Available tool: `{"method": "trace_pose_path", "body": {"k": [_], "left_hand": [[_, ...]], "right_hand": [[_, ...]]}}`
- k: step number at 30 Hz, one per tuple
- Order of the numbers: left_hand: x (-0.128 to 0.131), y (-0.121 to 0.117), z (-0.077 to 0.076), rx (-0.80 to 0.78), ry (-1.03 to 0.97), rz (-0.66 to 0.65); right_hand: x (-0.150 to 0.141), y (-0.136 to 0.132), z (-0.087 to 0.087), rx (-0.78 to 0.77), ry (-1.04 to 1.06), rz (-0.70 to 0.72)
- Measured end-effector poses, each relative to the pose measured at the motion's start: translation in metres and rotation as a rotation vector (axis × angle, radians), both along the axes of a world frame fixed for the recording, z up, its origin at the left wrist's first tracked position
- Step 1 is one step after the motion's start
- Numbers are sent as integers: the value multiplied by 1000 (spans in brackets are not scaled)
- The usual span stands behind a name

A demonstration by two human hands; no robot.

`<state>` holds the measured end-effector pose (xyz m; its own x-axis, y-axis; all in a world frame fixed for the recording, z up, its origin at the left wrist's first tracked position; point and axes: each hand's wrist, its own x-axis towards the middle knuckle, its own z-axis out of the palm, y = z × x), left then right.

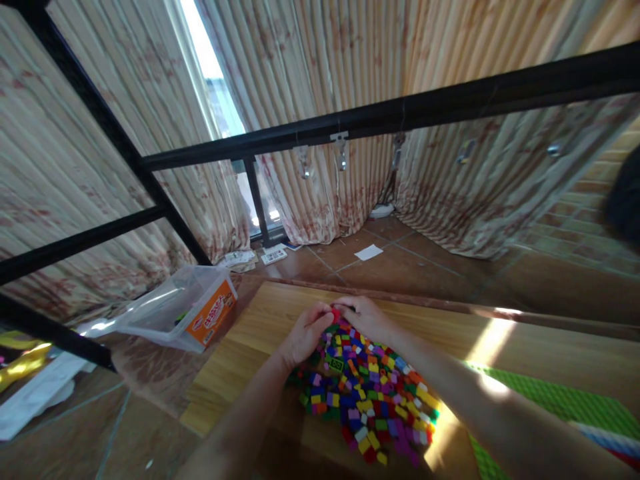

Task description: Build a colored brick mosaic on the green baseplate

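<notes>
A heap of several small colourful bricks (pixel 373 393) lies on a wooden table (pixel 250 347). Both hands meet at the far edge of the heap. My left hand (pixel 306 333) and my right hand (pixel 366 316) are closed in a pinch around a small red brick (pixel 335 313) held between their fingertips, just above the pile. Both forearms reach in from the bottom of the view, over the bricks.
A clear plastic box with an orange label (pixel 185 313) stands tilted at the table's left corner. A green baseplate (pixel 550 400) lies at the right. Black metal bars (pixel 390 117) cross overhead. Curtains, papers (pixel 369 252) and tiled floor lie beyond.
</notes>
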<state>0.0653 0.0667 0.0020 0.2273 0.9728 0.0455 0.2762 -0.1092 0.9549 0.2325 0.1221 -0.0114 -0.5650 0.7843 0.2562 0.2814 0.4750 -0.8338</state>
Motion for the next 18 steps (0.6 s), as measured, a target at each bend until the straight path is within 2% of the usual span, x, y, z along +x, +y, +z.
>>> {"method": "trace_pose_path", "body": {"k": [5, 8, 12, 15, 18], "left_hand": [[-7, -26, 9, -54, -154, 64], [-25, -32, 5, 30, -204, 213], [-47, -33, -9, 180, 20, 480], [-46, -37, -16, 212, 140, 480], [-31, -46, -18, 229, 133, 456]], "right_hand": [[0, -17, 4, -76, 49, 20], [0, -20, 1, -140, 73, -8], [1, -19, 0, -197, 112, -110], [5, -19, 5, -226, 152, -244], [15, -25, 16, -283, 215, -387]]}}
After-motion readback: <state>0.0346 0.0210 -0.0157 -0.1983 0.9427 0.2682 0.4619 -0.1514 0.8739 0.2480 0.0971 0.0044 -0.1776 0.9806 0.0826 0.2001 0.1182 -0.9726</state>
